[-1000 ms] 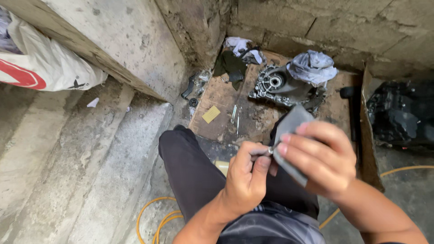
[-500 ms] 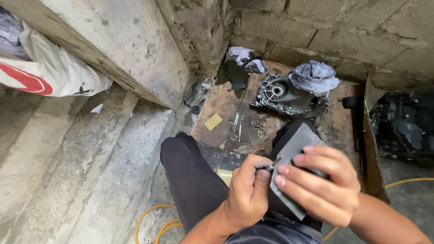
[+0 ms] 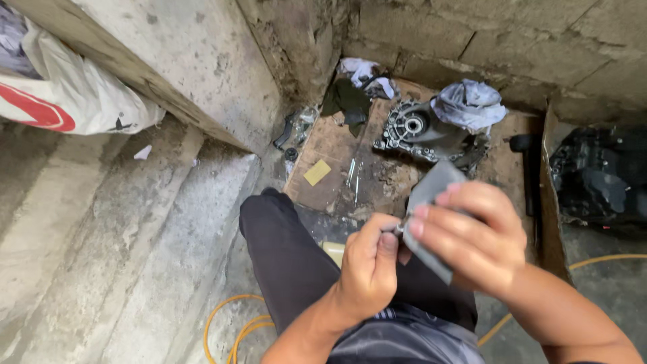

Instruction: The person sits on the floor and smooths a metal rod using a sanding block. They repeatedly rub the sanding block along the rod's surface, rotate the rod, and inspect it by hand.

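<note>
Landmark: cardboard sheet [image 3: 337,145] on floor.
- Sheet's near-left part bare except yellow slip [image 3: 317,172], loose bolts [image 3: 352,176]: room to pass.
- Far-right part taken by metal engine cover [image 3: 421,131], grey rag [image 3: 468,104] on top.
- Behind sheet: concrete wall [image 3: 485,40] blocks.
- Left: concrete steps [image 3: 168,222].
- Right: upright cardboard flap [image 3: 547,195], black bag [image 3: 600,178] beyond.
- Near edge: knee [image 3: 283,236].

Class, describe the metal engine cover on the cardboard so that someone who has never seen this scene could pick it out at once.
Start at the cardboard sheet on the floor against the stone wall. On its far right part lies the engine cover, a dark grey casting with a round hole. A crumpled pale rag rests on its right side; unlike the soft rags nearby, it is rigid metal.
</note>
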`<state>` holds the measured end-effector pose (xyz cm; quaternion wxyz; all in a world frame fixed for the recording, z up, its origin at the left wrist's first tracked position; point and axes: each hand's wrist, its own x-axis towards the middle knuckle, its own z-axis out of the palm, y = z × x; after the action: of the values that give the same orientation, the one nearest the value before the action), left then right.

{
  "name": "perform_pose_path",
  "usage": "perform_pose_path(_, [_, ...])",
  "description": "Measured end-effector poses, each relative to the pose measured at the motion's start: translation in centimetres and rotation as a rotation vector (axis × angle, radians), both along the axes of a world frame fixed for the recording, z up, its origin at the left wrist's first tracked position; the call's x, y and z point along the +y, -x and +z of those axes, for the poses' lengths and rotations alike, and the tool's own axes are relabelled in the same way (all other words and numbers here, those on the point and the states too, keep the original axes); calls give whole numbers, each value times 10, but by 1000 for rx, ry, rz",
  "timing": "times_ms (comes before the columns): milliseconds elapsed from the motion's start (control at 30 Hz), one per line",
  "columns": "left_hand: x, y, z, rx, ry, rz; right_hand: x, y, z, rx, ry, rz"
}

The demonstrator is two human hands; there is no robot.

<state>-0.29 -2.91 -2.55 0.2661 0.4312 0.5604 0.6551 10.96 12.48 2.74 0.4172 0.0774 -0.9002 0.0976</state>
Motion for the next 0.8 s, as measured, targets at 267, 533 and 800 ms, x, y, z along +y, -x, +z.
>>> perform_pose_path(267, [0, 3, -3, 77, -20, 51, 2, 3, -3, 77, -118, 54])
perform_pose_path(533, [-2, 1, -2, 55, 20, 73, -1, 4, 1, 88, -132, 53])
perform_pose_path(800, [-1, 2, -6, -14, 79, 21, 5, 3, -2, 54, -106, 80])
